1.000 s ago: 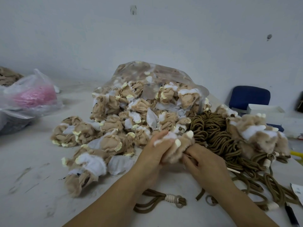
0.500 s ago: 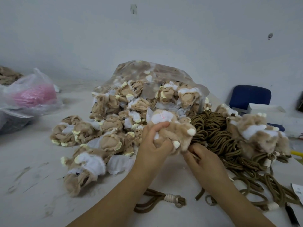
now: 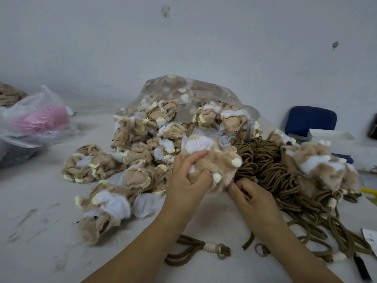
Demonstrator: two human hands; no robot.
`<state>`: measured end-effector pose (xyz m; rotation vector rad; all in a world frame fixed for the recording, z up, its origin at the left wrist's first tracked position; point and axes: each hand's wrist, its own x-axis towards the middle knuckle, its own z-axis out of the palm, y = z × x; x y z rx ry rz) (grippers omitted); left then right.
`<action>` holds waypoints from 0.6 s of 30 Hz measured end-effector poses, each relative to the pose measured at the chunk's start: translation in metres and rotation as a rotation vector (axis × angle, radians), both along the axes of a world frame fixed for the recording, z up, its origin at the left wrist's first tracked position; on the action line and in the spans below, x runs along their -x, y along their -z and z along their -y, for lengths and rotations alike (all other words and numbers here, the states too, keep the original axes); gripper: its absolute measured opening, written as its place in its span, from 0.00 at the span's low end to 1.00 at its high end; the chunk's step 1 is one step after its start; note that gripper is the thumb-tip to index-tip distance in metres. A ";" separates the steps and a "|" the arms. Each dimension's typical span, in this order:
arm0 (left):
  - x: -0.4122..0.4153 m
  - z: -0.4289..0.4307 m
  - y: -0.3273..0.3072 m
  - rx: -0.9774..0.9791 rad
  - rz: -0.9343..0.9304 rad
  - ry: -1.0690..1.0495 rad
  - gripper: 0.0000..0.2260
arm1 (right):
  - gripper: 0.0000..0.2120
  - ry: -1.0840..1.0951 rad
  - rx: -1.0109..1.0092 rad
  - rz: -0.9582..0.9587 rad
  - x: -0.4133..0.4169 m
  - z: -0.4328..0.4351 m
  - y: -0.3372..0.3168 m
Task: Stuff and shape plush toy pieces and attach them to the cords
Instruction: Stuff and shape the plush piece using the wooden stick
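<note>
Left hand (image 3: 187,180): grip closed round a tan furry plush toy piece (image 3: 214,168) with a white face patch and cream paw tips; fingers wrap over its front, thumb dug into the fur. The piece is held just above the white tabletop (image 3: 40,231), in the middle of the view, face patch turned up and away from the person. Right hand (image 3: 251,197): fingers curled, tips meeting at the piece's lower right edge, grip narrow and pinching the fur there; whether a cord end is also caught in it cannot be told. Behind and to the left of the hands, a heap of inside-out tan plush skins (image 3: 138,156) with white and pale yellow patches spills from a clear plastic bag (image 3: 204,90) lying on its side. Just to the right of the held piece sits a mound of coiled olive-brown cords (image 3: 263,160), touching a cluster of fluffy tan finished plush toys (image 3: 318,166) further right. A loose brown cord loop with white binding and a metal ring (image 3: 204,249) lies near the forearms. Far left: a thin plastic bag holding pink material (image 3: 40,119). Far right, beyond the tabletop edge: a blue padded chair (image 3: 310,119).
</note>
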<state>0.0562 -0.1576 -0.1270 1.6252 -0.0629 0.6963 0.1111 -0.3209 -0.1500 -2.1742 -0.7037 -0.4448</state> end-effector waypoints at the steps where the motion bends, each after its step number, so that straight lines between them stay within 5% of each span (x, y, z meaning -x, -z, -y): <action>1: 0.000 0.002 0.001 -0.002 0.001 0.012 0.16 | 0.22 -0.014 -0.002 0.001 0.001 -0.001 -0.001; 18: -0.003 -0.001 0.005 -0.052 -0.008 -0.013 0.15 | 0.18 -0.023 0.131 0.078 -0.003 0.004 -0.005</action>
